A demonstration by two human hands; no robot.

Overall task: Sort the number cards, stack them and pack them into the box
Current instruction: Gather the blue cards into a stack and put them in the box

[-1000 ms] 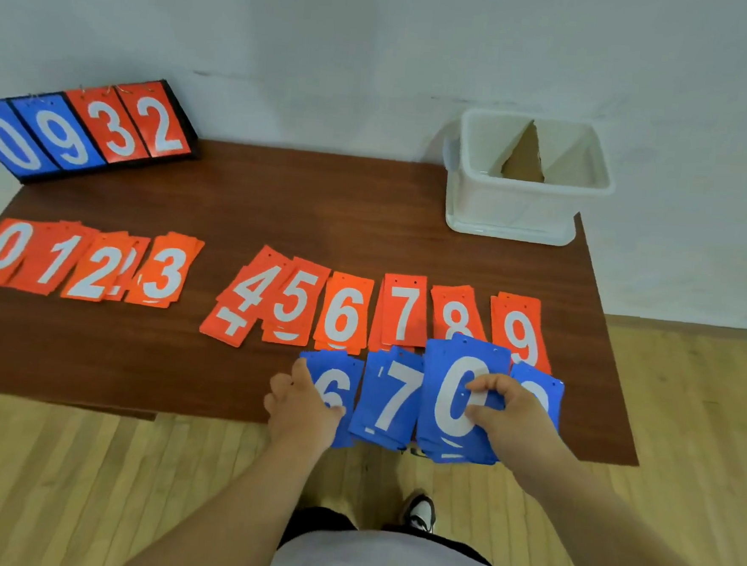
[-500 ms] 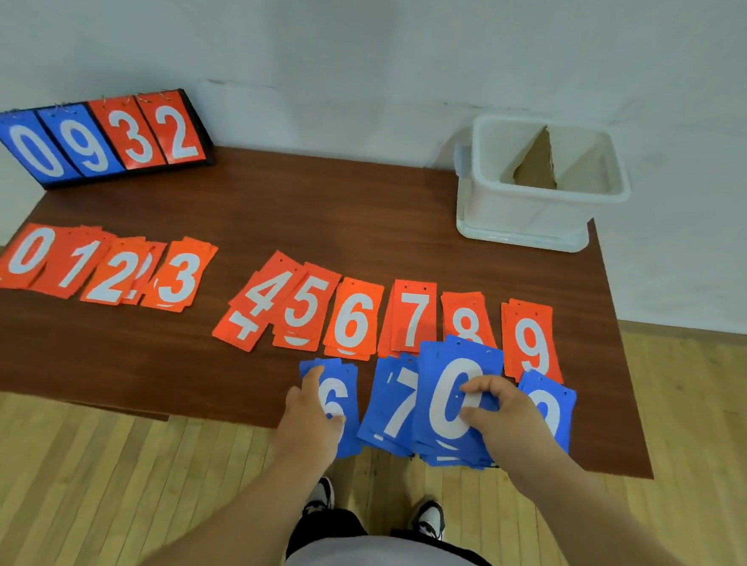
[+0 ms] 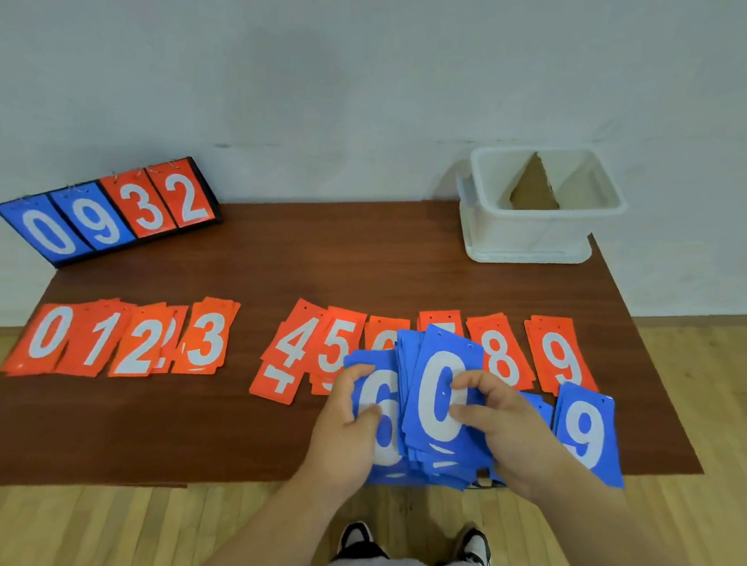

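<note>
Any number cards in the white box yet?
None visible: the white box shows only a brown cardboard piece inside; its floor is hidden.

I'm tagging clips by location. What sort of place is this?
Likely a sports hall or activity room, though that's a guess: a flip scoreboard stands on a wooden table, orange number cards lie in rows, and the floor is pale wood strip.
</note>
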